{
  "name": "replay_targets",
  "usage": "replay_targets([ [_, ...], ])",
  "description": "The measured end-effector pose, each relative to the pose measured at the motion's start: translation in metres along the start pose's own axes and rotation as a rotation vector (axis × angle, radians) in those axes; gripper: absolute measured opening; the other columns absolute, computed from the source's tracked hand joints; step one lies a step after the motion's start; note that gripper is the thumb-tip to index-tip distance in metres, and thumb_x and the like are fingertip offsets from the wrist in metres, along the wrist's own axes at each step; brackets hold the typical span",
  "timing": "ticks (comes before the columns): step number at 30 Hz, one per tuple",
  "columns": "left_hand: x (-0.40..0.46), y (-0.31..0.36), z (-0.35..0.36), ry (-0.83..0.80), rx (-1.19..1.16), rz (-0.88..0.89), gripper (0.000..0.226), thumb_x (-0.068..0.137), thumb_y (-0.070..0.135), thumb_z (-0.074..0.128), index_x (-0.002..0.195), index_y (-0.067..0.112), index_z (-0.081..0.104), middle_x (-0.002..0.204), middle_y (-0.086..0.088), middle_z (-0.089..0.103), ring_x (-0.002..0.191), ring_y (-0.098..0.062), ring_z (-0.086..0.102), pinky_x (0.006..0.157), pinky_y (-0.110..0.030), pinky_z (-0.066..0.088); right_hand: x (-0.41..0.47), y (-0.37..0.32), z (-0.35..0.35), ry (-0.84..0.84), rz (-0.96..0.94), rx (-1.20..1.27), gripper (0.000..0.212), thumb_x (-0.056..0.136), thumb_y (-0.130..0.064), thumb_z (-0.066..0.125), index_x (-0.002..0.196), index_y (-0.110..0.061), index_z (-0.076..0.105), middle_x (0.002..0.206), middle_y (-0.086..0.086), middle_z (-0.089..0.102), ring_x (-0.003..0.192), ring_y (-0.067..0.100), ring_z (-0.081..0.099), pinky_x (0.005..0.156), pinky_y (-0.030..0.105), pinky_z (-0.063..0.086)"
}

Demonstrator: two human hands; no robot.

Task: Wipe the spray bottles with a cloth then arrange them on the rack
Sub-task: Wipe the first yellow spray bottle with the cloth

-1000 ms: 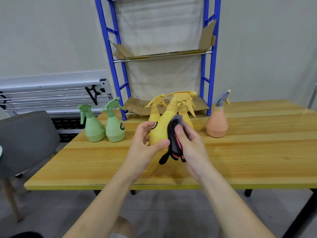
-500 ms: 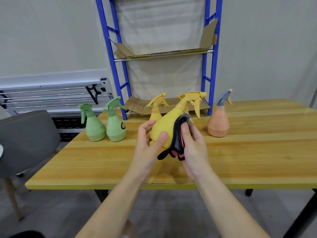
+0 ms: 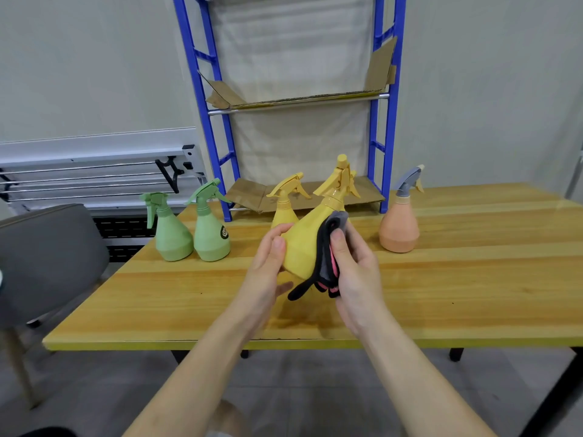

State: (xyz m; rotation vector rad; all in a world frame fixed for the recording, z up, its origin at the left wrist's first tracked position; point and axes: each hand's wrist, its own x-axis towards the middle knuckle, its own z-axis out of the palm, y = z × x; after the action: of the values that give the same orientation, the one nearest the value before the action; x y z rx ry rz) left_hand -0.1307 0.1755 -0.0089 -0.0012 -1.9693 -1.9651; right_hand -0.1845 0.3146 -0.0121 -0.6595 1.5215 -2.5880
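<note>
Since half second ago, yellow spray bottle (image 3: pixel 304 244) swung from sideways tilt to nearly upright, nozzle up, raised above counter (image 3: pixel 473 279). My left hand (image 3: pixel 268 269) curls round its belly; my right hand (image 3: pixel 353 272) pinches dark cloth (image 3: pixel 325 263) against its side. Plastic looks light, smooth, slippery: safest grip at wide belly or neck, not trigger. Rack (image 3: pixel 388 105) stands behind.

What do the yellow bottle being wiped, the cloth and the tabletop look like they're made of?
Yellow bottle: likely plastic, matte; even colour, moulded trigger head, no glare.
Cloth: soft fabric, perhaps microfibre; grey and pink with dark edging, it folds and droops limply.
Tabletop: wood, or a wood-look surface, with a glossy finish; plank lines, visible grain and a faint sheen.
</note>
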Motion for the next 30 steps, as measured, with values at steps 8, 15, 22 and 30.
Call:
replay_targets([
  [8, -0.001, -0.003, 0.013, 0.113, 0.234, 0.178, 0.032, 0.1, 0.05, 0.058, 0.132, 0.047, 0.055, 0.129, 0.008, 0.056, 0.118, -0.007, 0.055, 0.095, -0.022, 0.05, 0.0, 0.008, 0.0, 0.063, -0.083, -0.066, 0.036, 0.106, -0.028, 0.058, 0.141, -0.028, 0.062, 0.129, -0.002, 0.073, 0.125, 0.02, 0.067, 0.111, 0.052, 0.052],
  [15, 0.001, 0.003, -0.003, -0.019, 0.033, 0.07, 0.04, 0.092, 0.047, 0.066, 0.132, 0.04, 0.062, 0.117, 0.0, 0.07, 0.099, -0.016, 0.066, 0.081, -0.03, 0.052, -0.002, 0.003, -0.004, 0.026, -0.035, -0.029, 0.045, 0.096, -0.04, 0.061, 0.138, -0.026, 0.065, 0.129, 0.002, 0.074, 0.126, 0.025, 0.067, 0.11, 0.051, 0.051],
  [22, 0.0, 0.004, -0.002, 0.08, 0.054, 0.01, 0.025, 0.109, 0.045, 0.039, 0.123, 0.04, 0.059, 0.113, -0.003, 0.066, 0.097, -0.018, 0.061, 0.085, -0.042, 0.049, -0.004, 0.004, -0.002, -0.01, 0.012, -0.059, 0.027, 0.107, -0.029, 0.053, 0.128, -0.029, 0.071, 0.121, 0.003, 0.077, 0.12, 0.024, 0.07, 0.104, 0.045, 0.056],
  [30, 0.001, 0.009, 0.002, 0.054, 0.28, 0.14, 0.042, 0.099, 0.046, 0.061, 0.141, 0.042, 0.055, 0.132, 0.016, 0.065, 0.124, -0.005, 0.059, 0.102, -0.028, 0.048, -0.008, 0.012, 0.001, -0.002, -0.108, -0.197, 0.045, 0.106, -0.026, 0.059, 0.151, -0.022, 0.055, 0.136, -0.004, 0.07, 0.128, 0.012, 0.064, 0.107, 0.035, 0.054],
])
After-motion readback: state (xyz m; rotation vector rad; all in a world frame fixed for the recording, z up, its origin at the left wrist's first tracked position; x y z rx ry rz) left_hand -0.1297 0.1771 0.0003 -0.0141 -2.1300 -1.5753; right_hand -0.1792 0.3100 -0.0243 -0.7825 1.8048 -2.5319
